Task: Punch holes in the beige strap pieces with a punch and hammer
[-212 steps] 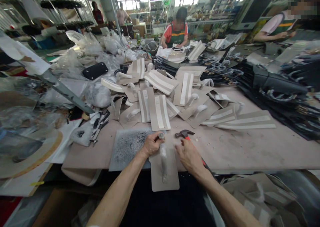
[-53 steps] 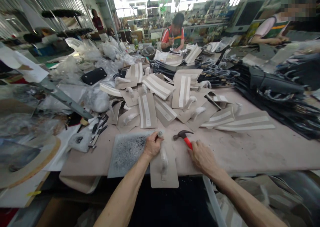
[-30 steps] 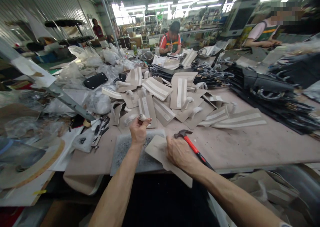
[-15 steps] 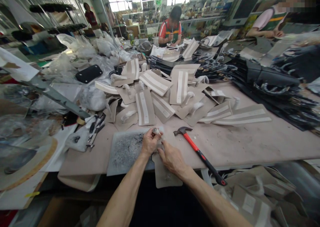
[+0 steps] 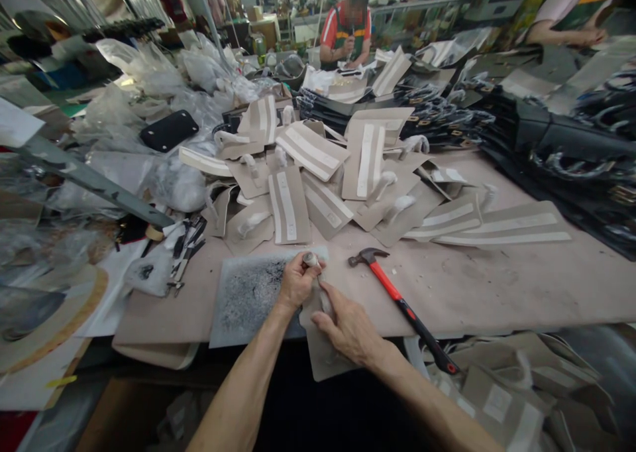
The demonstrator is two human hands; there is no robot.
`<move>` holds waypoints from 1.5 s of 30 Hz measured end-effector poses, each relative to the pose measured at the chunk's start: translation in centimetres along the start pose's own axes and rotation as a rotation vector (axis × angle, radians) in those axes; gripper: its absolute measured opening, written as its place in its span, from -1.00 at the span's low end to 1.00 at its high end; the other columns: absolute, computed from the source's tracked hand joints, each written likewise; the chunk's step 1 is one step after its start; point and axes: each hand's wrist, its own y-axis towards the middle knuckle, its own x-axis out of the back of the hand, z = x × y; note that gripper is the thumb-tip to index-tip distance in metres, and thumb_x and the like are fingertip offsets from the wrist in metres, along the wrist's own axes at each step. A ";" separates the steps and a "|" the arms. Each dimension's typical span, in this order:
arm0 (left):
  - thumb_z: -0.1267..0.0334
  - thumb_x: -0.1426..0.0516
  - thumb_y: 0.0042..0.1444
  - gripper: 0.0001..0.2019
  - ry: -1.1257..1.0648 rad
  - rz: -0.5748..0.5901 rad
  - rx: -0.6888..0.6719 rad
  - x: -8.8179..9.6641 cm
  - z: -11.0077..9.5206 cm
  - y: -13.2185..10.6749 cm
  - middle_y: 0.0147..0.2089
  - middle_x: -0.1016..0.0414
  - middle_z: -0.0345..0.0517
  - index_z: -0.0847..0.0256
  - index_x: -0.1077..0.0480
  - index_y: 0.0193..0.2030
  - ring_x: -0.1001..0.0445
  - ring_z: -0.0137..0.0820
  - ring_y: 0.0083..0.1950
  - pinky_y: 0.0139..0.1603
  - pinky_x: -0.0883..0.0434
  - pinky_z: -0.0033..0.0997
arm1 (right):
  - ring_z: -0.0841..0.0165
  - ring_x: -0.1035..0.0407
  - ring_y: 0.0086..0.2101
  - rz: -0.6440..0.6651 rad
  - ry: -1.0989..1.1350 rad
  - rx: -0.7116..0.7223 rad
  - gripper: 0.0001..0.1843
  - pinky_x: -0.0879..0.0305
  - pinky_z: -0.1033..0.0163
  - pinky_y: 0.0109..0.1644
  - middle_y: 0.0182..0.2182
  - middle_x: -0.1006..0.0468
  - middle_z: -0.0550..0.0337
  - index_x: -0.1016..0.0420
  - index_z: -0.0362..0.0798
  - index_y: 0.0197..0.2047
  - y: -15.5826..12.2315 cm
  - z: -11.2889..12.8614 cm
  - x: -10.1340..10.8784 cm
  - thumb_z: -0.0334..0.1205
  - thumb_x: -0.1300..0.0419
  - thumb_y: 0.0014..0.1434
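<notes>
Pinched in my left hand (image 5: 297, 283) is a small whitish cylinder (image 5: 311, 259) with a round end facing up; its exact kind does not show. My right hand (image 5: 350, 326) is closed on a beige bag panel (image 5: 322, 362), thumb and fingers about its plastic-wrapped handle (image 5: 326, 301). That panel hangs partly over the table's front edge. Under and left of my left hand lies a grey board (image 5: 243, 306) with dark, pitted marks. To the right rests a claw hammer (image 5: 397, 299) with a red and black handle, touched by neither hand.
Beyond my hands is a heap of beige panels (image 5: 291, 207) with white strips. Dark bag parts (image 5: 541, 140) are piled at the right. Hand tools (image 5: 186, 253) and clear plastic bags (image 5: 149, 74) lie left, near a slanted metal bar (image 5: 99, 177). A co-worker (image 5: 348, 31) sits opposite.
My right hand has shifted slightly down and right along the panel, showing more of the wrapped handle. My left hand keeps its grip on the cylinder. The camera view has tilted down.
</notes>
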 end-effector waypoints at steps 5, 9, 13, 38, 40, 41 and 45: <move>0.23 -0.26 0.04 -0.79 0.007 0.032 0.037 0.1 -0.8 -0.2 -0.27 -0.62 -0.07 0.25 -0.42 -0.21 -0.56 -0.39 -0.26 -0.19 -0.45 -0.44 | 0.26 -0.42 -0.23 -0.330 -0.085 -0.122 -0.59 -0.35 0.15 -0.12 -0.14 -0.51 0.00 -0.34 -0.10 0.13 -2.1 -4.4 3.1 -0.05 0.01 0.35; 0.21 -0.27 0.04 -0.79 0.014 0.063 0.041 0.1 -1.1 -0.2 -0.28 -0.63 -0.05 0.25 -0.42 -0.22 -0.56 -0.38 -0.28 -0.21 -0.46 -0.42 | 0.14 -0.38 -0.14 -0.400 -0.414 -0.309 -0.63 -0.30 0.10 -0.07 -0.13 -0.48 -0.10 -0.42 -0.15 0.01 -2.8 -9.0 5.6 -0.06 -0.04 0.32; 0.23 -0.26 0.07 -0.81 0.063 0.078 0.016 0.2 -0.9 -0.3 -0.27 -0.63 -0.05 0.25 -0.43 -0.22 -0.53 -0.41 -0.31 -0.23 -0.44 -0.45 | 0.16 -0.35 -0.22 -0.236 -0.600 -0.376 -0.65 -0.26 0.13 -0.12 -0.24 -0.46 -0.06 -0.44 -0.17 -0.06 -3.5 -11.1 6.0 -0.05 -0.07 0.30; 0.34 -0.14 0.11 -0.89 0.411 0.039 -0.171 -0.7 -0.8 -1.9 -0.35 -0.56 -0.16 0.22 -0.50 -0.27 -0.49 -0.39 -0.32 -0.23 -0.39 -0.44 | 0.45 -0.10 -0.66 -0.125 -0.292 -0.026 -0.68 0.18 0.26 -0.52 -0.64 -0.29 0.27 -0.25 -0.02 -0.36 0.1 0.6 10.7 -0.02 0.07 0.35; 0.34 -0.14 0.09 -0.89 0.407 0.037 -0.168 -0.6 -0.6 -1.9 -0.37 -0.55 -0.17 0.22 -0.50 -0.28 -0.48 -0.39 -0.35 -0.27 -0.38 -0.44 | 0.46 -0.06 -0.68 -0.022 -0.411 0.018 -0.70 0.24 0.23 -0.52 -0.65 -0.31 0.26 -0.27 -0.02 -0.35 0.4 1.3 11.5 -0.08 0.06 0.37; 0.34 -0.14 0.09 -0.89 0.401 0.041 -0.171 -0.6 -0.5 -1.8 -0.36 -0.56 -0.16 0.22 -0.50 -0.27 -0.49 -0.39 -0.34 -0.26 -0.38 -0.44 | 0.46 -0.05 -0.68 -0.023 -0.431 0.034 -0.70 0.24 0.22 -0.52 -0.66 -0.30 0.27 -0.27 -0.02 -0.35 0.5 1.8 12.1 -0.08 0.06 0.37; 0.35 -0.12 0.11 -0.87 0.374 0.068 -0.188 -0.6 -0.5 -1.9 -0.29 -0.58 -0.15 0.19 -0.50 -0.23 -0.51 -0.36 -0.25 -0.16 -0.40 -0.42 | 0.44 -0.09 -0.65 -0.394 -0.296 0.077 -0.65 0.11 0.27 -0.50 -0.64 -0.26 0.31 -0.22 0.02 -0.33 0.7 4.7 14.6 0.01 0.15 0.40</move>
